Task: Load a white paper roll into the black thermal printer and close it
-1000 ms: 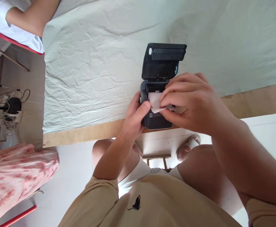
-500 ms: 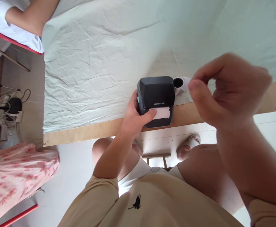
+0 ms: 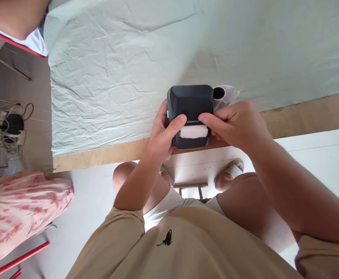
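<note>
A small black printer point(image 3: 190, 101) is held at the table's front edge, with a piece of white paper point(image 3: 194, 132) showing at its front slot. My left hand point(image 3: 165, 131) grips the printer's left side, its thumb on the front face. On the right side, my right hand point(image 3: 236, 123) holds the printer too, thumb on the top cover and fingers curled at the side and partly hidden. Just behind my right hand lies a white roll point(image 3: 226, 94) with a dark round core, close to the printer's right side.
A pale cloth point(image 3: 114, 77) covers the table, whose bare wooden edge point(image 3: 100, 155) runs along the front. Another person's arm point(image 3: 18, 17) reaches in at the upper left. Cables point(image 3: 2, 133) and a pink patterned fabric point(image 3: 27, 205) are at the left.
My right hand has come down and left onto the printer. My left thumb has shifted off the paper onto the cover. The other person's arm is now lower and nearer the left edge.
</note>
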A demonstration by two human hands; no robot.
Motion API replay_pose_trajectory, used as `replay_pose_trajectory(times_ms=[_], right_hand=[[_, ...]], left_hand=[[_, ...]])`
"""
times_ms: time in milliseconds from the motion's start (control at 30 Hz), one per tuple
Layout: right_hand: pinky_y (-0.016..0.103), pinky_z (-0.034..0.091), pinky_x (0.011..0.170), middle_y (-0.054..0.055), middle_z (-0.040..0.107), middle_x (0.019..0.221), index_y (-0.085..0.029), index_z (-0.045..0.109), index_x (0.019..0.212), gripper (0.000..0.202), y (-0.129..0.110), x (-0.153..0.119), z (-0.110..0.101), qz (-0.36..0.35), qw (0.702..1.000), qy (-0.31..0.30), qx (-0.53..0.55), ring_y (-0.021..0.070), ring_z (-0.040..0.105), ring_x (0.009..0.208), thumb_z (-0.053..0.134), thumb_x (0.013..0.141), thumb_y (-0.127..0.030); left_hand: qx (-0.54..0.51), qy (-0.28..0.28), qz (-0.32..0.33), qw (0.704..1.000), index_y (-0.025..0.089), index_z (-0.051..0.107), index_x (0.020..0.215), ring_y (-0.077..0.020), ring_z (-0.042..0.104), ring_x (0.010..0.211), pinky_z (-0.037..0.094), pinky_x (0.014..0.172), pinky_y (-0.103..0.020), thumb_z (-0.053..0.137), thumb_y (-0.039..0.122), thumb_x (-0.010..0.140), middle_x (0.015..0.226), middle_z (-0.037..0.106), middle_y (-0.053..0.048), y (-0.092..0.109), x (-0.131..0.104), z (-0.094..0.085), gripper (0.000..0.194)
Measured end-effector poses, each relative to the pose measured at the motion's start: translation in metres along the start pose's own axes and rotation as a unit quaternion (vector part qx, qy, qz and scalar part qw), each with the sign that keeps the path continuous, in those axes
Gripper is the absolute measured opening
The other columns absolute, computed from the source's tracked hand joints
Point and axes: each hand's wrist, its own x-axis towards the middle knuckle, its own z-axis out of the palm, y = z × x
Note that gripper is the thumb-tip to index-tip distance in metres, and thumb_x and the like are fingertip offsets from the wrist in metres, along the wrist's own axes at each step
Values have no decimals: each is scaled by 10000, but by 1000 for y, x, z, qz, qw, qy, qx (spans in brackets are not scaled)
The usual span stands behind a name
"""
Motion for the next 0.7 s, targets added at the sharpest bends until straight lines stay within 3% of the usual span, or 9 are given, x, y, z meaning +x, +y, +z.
replay_pose_trajectory(times_ms=[133,333,533,700], right_hand=[[305,300,462,-19,507,444,-237,542,497,660,8,0,5,-61,997,43,2,114,473,441,670,1093,-491],[334,227,498,-62,317,474,-247,385,545,627,1,-7,-6,-98,993,44,-53,94,283,481,746,1017,-448],[313,312,491,-101,503,539,-267,352,728,550,-1,1,-20,-122,991,3,-57,95,372,472,898,771,-312],[336,417,531,-100,574,561,-279,347,792,509,-11,-4,-24,-142,987,28,-67,125,484,462,850,862,-307]], left_hand=[[-27,11,0,1000,296,762,1261,-362,722,1495,707,1089,-453,793,788,935,1299,820,-70,2,0,7,591],[-77,57,-81,992,246,757,1022,-410,763,1434,722,1067,-509,759,836,924,1183,855,-87,-1,3,6,599],[-41,77,-29,996,255,725,917,-385,763,1427,730,1040,-513,718,844,955,1076,844,-53,-5,3,2,590],[-57,92,-37,993,247,722,939,-376,736,1471,715,1077,-495,788,734,955,1086,840,-45,-1,5,5,492]])
